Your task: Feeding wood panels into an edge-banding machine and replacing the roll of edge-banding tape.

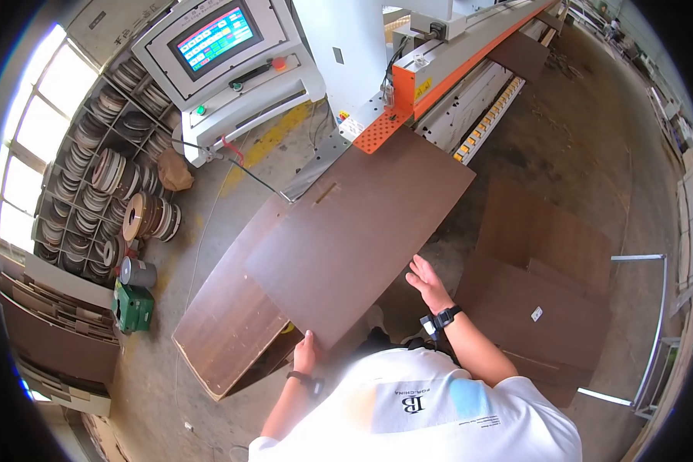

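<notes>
A large brown wooden panel lies in front of me, its far end under the orange perforated plate of a long machine. At the panel's near corner my left hand grips the edge, thumb on top and the other fingers largely hidden. My right hand is held beside the panel's right edge, fingers stretched and apart, holding nothing; whether a fingertip touches the edge I cannot tell. Below the panel's left side stands a brown box-like wooden support with worn edges.
A control console with a lit screen stands at the far left. Beyond it, a rack holds edging rolls. Several brown boards lie at the right, near a white metal frame. A green box sits at the left.
</notes>
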### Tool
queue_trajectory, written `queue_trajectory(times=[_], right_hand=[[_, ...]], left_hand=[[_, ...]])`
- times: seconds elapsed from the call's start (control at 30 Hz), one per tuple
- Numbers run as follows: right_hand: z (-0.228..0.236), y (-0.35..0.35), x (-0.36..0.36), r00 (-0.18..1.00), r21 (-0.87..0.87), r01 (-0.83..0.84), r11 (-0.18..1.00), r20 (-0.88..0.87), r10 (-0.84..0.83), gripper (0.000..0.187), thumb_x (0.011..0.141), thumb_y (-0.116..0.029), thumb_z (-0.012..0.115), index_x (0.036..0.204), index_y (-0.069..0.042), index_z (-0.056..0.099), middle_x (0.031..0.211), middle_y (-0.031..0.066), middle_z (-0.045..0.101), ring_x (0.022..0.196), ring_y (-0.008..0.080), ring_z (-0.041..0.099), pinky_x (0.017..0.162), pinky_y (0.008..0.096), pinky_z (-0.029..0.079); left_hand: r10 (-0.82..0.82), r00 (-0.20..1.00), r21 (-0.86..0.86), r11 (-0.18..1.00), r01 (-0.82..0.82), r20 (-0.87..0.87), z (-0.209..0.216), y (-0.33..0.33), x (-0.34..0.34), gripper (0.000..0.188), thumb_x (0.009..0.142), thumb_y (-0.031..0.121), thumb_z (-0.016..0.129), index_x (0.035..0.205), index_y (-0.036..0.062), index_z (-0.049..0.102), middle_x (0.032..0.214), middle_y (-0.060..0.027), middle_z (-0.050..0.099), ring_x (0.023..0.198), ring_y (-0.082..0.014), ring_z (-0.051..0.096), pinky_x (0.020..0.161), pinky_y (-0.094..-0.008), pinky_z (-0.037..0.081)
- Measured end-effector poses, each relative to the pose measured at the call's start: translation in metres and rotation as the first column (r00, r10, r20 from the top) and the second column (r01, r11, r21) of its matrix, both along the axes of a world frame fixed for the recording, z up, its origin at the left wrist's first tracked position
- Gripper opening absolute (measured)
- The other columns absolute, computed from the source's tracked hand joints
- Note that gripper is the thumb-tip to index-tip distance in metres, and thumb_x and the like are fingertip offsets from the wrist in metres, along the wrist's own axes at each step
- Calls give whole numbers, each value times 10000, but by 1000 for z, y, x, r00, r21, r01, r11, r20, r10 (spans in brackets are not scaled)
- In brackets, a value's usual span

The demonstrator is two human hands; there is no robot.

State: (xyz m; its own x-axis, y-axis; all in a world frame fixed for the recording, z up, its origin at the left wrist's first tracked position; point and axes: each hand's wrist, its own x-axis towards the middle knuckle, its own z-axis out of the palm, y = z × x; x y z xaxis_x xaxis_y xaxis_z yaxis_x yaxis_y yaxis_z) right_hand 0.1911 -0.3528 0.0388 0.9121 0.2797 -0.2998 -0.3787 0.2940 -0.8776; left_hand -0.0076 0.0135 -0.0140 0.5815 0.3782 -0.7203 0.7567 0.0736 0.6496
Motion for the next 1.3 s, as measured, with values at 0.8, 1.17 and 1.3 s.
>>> queue_trajectory(times=[0.8,1.17,1.3], right_hand=[[-4,-44,81,977,-125,210,970,71,-203,790,969,-320,645,1543,44,244,1628,222,234,1525,317,204,1221,402,202],[-82,-161,-75,823,-375,401,836,-253,-509,409,1018,-338,576,1300,-45,609,1233,112,694,1121,212,676,893,333,530],[-115,-223,-173,606,-438,560,703,-361,-709,353,1014,-335,592,1215,-53,652,1165,91,725,1010,156,703,802,283,535]], left_hand=[[82,994,-261,963,-61,68,27,-96,112,518,1033,525,470,915,50,636,682,-60,606,556,-170,598,540,-304,504],[-455,867,-224,840,494,204,13,-170,143,422,1028,433,547,1104,27,636,814,-80,680,656,-163,628,632,-299,530],[-770,630,-237,596,767,104,-21,-223,148,453,979,413,606,1153,-3,650,884,-102,703,769,-164,647,710,-312,521]])
